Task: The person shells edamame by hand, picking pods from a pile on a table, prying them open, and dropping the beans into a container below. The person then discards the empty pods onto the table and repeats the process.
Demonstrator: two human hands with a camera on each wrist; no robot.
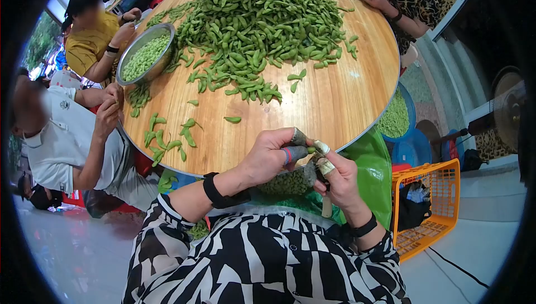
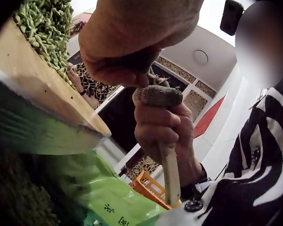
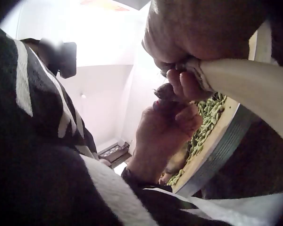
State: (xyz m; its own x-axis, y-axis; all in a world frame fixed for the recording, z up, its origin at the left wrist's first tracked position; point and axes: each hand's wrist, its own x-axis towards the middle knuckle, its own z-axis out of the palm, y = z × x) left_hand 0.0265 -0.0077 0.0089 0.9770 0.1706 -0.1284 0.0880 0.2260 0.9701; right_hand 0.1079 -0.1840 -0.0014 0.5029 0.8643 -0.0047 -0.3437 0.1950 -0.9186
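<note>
At the table's near edge both hands meet over a green pod [image 1: 311, 150]. The left hand [image 1: 267, 153], with dark coverings on thumb and forefinger, pinches it. The right hand [image 1: 339, 180] has pale wrapped fingertips at its other side and grips a pale handle [image 1: 326, 207] pointing down. In the left wrist view the handle [image 2: 170, 174] sticks out below the curled right hand [image 2: 162, 125], with the left hand [image 2: 137, 37] above. The right wrist view has the handle [image 3: 250, 82] beneath the right hand [image 3: 203, 30], and the left hand [image 3: 162, 134] opposite; the handle's far end is hidden.
A heap of pods [image 1: 262, 19] covers the far side of the round table [image 1: 223, 142]. A metal bowl [image 1: 169, 53] of shelled beans stands at the left. Beans fill a blue basin [image 1: 412, 108] beside an orange crate [image 1: 427, 237]. Other people sit around the table.
</note>
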